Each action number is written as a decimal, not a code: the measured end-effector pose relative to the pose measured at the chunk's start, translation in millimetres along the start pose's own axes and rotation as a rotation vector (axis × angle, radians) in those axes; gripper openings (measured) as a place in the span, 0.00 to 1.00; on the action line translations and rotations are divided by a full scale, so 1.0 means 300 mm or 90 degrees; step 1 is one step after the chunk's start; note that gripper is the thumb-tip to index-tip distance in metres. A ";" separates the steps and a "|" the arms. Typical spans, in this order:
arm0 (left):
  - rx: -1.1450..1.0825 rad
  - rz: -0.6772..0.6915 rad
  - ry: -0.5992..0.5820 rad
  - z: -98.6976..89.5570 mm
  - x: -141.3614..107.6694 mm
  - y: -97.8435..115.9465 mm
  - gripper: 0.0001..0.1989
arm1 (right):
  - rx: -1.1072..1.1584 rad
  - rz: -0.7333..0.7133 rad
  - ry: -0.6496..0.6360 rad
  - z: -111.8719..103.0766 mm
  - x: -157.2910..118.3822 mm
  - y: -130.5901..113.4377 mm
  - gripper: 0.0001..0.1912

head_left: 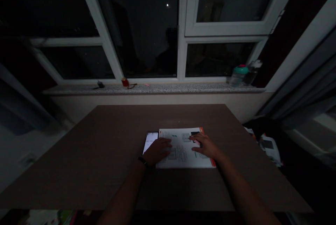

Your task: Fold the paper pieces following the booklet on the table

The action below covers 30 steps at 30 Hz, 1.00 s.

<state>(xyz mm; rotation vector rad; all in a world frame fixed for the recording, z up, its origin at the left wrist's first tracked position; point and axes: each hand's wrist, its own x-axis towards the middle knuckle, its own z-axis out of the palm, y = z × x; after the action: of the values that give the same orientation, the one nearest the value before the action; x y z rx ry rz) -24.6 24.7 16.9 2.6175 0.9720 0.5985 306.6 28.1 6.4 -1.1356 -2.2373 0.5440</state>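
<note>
A book [182,160] with printed text, small figures and orange right-hand corners lies on the brown table [105,169]. My left hand [158,150] rests on its left side with the fingers apart, and a dark band circles that wrist. Beside the book's left edge is a phone [150,140] with a lit screen, partly covered by my left hand. My right hand [204,145] lies on the right part of the page, fingers spread. Something small and pinkish shows by its fingers, too dim to make out.
Along the window sill [168,88] stand a small red jar [125,82], a dark small object [100,84], a teal-lidded bottle [238,75] and a clear bottle [253,72]. A white device [271,149] lies beyond the table's right edge.
</note>
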 end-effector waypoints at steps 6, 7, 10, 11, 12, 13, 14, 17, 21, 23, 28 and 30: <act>-0.011 -0.010 -0.011 0.001 -0.005 -0.003 0.20 | -0.004 0.001 -0.001 -0.007 0.001 -0.010 0.25; -0.010 -0.014 -0.014 0.001 -0.005 -0.003 0.20 | -0.003 -0.001 0.001 -0.008 0.001 -0.011 0.25; -0.008 -0.017 -0.022 0.001 -0.003 -0.004 0.20 | 0.005 -0.010 0.004 -0.008 0.001 -0.008 0.24; -0.009 -0.016 -0.023 0.001 -0.003 -0.004 0.20 | 0.007 -0.015 0.006 -0.007 0.000 -0.005 0.24; -0.010 -0.014 -0.023 0.001 -0.002 -0.004 0.20 | 0.008 -0.020 0.008 -0.006 0.000 -0.002 0.25; -0.011 -0.013 -0.024 0.000 -0.002 -0.003 0.20 | 0.008 -0.022 0.010 -0.006 -0.001 0.001 0.25; -0.012 -0.012 -0.023 0.000 -0.002 -0.002 0.19 | 0.008 -0.024 0.012 -0.006 -0.002 0.003 0.25; -0.013 -0.012 -0.016 -0.002 -0.002 0.003 0.18 | 0.007 -0.016 0.018 -0.010 -0.005 0.005 0.25; -0.014 -0.009 -0.016 -0.008 -0.002 0.008 0.18 | 0.005 -0.009 0.011 -0.020 -0.009 -0.002 0.25; -0.012 -0.010 -0.020 -0.010 -0.002 0.009 0.19 | 0.005 -0.003 0.005 -0.024 -0.011 -0.009 0.26; -0.007 -0.015 -0.028 -0.007 -0.003 0.005 0.19 | 0.009 0.008 0.006 -0.029 -0.011 -0.012 0.26; -0.004 -0.010 -0.026 -0.007 -0.003 0.007 0.19 | 0.002 0.017 0.017 -0.026 -0.010 -0.004 0.26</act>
<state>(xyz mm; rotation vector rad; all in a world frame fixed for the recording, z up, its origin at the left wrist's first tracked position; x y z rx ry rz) -25.2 22.8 19.2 2.6037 0.9747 0.5419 312.6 25.7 12.1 -1.1668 -2.2007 0.5397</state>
